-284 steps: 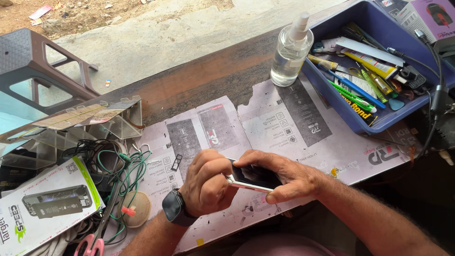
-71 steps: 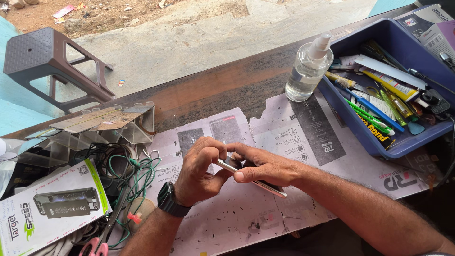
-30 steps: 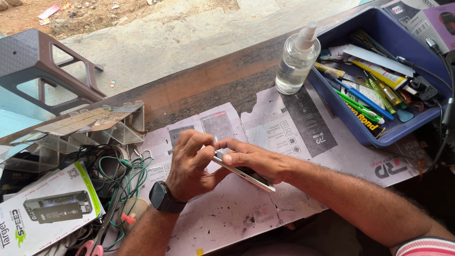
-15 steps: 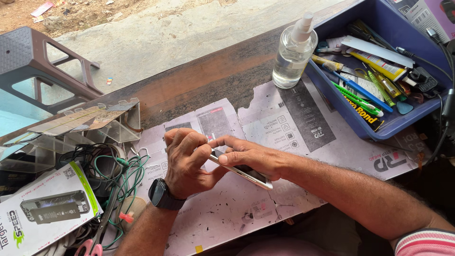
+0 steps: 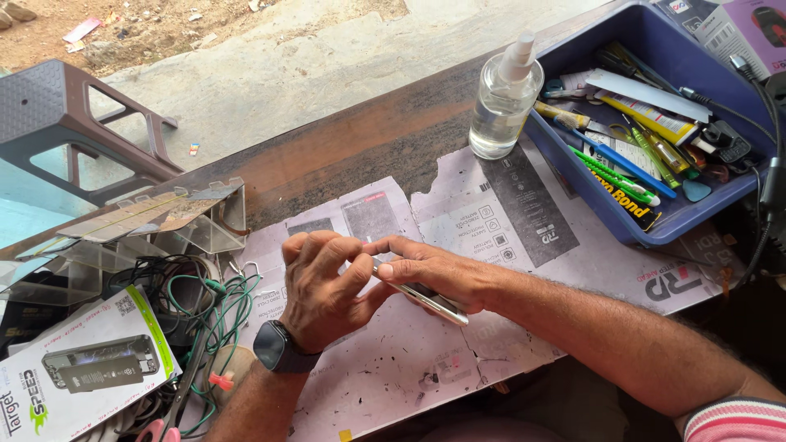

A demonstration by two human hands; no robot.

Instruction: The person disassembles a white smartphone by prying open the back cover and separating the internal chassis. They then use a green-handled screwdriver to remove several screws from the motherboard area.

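— Two hands on one phone (image 5: 426,299), and that's all that keeps it off the table. It hangs just above the paper in the near middle, tilted with its right end low. My right hand (image 5: 426,274) lies over it, fingers curled along its far edge. My left hand (image 5: 323,286) closes on its left end, thumb and fingertips pinching there.

— So what could go wrong?

— I'd say a slip. The hold is narrow, only on edges, so a hard pinch at the left end might twist the phone out of my right fingers and drop it. Too much bending force could also hurt the glass, I think.

— And around you?

— Under my hands is a flattened printed sheet (image 5: 524,221) spread over a worn wooden bench (image 5: 360,147). At the left lie a tangle of green and black wires (image 5: 221,299), clear plastic racks (image 5: 164,225) and a white box (image 5: 82,372). On my left wrist sits a dark watch (image 5: 274,348). Far right stands a clear spray bottle (image 5: 503,102), touching a blue tray (image 5: 655,233) full of tubes, pens and small tools. An elbow swing could tip that bottle. Beyond the bench are a concrete floor (image 5: 327,57), bare dirt and a grey plastic stool (image 5: 74,123).
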